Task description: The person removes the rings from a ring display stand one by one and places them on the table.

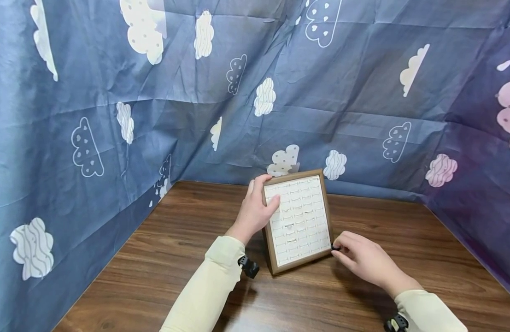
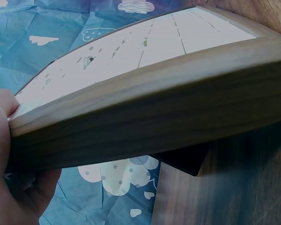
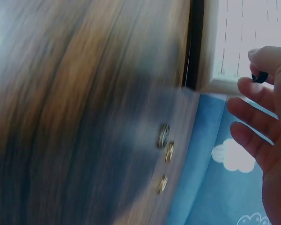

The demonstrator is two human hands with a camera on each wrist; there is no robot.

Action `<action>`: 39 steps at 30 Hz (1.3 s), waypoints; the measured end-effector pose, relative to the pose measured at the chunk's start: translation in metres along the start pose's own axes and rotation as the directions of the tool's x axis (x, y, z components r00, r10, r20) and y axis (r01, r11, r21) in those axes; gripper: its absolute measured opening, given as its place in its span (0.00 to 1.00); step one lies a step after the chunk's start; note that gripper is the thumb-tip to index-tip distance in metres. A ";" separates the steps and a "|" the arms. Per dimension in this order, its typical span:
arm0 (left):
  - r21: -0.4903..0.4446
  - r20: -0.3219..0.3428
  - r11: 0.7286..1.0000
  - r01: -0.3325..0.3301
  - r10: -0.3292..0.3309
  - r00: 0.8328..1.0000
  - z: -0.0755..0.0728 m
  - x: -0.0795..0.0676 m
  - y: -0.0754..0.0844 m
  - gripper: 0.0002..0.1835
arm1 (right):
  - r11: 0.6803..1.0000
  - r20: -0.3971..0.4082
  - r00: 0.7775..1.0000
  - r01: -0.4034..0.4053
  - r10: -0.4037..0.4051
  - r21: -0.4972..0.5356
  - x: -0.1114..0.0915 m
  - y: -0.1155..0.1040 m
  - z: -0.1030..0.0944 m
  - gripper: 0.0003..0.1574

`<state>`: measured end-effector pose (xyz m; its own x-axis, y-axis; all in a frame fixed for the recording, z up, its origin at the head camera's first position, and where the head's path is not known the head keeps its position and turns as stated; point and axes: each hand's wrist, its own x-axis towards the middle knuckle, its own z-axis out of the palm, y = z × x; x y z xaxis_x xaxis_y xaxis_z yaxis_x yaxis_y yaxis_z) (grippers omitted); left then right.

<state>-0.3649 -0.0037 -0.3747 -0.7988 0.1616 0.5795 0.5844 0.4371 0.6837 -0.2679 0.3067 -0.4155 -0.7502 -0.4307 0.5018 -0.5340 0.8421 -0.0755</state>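
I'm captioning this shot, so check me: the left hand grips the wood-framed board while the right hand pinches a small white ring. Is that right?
One slip: the small ring is black, not white, as the right wrist view shows. The rest stands: the left hand grips the wood-framed board while the right hand pinches the small ring.

**Brown rectangular wooden frame (image 1: pixel 303 262) taking the middle**

Inside it, a white slotted panel (image 1: pixel 298 234) is sitting. The bare left hand (image 1: pixel 255 207) is holding the frame's upper-left side; the bare right hand (image 1: pixel 364 258) is pinching a small black curved piece (image 3: pixel 260 77) beside its lower-right corner. Three round metallic rings (image 3: pixel 169 152) are resting on the brown wooden table (image 1: pixel 155 258); blue cloud-printed fabric (image 1: pixel 188 120) is hanging behind and on both sides.
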 end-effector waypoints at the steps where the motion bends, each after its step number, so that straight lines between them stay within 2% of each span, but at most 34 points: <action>1: 0.000 0.000 1.000 0.001 -0.001 1.000 0.000 0.000 0.000 0.33 | 1.000 0.012 1.000 -0.010 0.010 -0.002 -0.002 0.003 -0.001 0.16; 14: 0.004 0.007 1.000 0.003 -0.003 1.000 0.001 0.000 -0.002 0.33 | 0.996 0.059 0.996 -0.068 0.071 -0.050 -0.025 0.027 -0.012 0.14; 20: 0.006 0.002 1.000 0.004 -0.004 1.000 0.001 0.001 -0.002 0.33 | 0.992 0.127 0.985 -0.112 0.119 -0.058 -0.032 0.038 -0.017 0.13; 25: 0.010 0.006 1.000 0.009 -0.009 1.000 0.001 0.001 -0.002 0.33 | 0.992 0.159 0.980 -0.111 0.119 -0.057 -0.039 0.049 -0.019 0.14; 33: 0.014 0.002 1.000 0.010 -0.010 1.000 0.001 0.001 -0.002 0.33 | 0.987 0.275 0.948 -0.141 0.159 -0.082 -0.049 0.062 -0.021 0.12; 39: 0.004 0.004 1.000 0.004 -0.004 1.000 0.000 0.001 0.000 0.33 | 0.989 0.280 0.949 -0.129 0.146 -0.079 -0.055 0.067 -0.020 0.14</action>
<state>-0.3658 -0.0038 -0.3743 -0.8018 0.1630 0.5749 0.5804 0.4412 0.6844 -0.2544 0.3928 -0.4312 -0.8989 -0.3763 0.2242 -0.4003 0.9136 -0.0714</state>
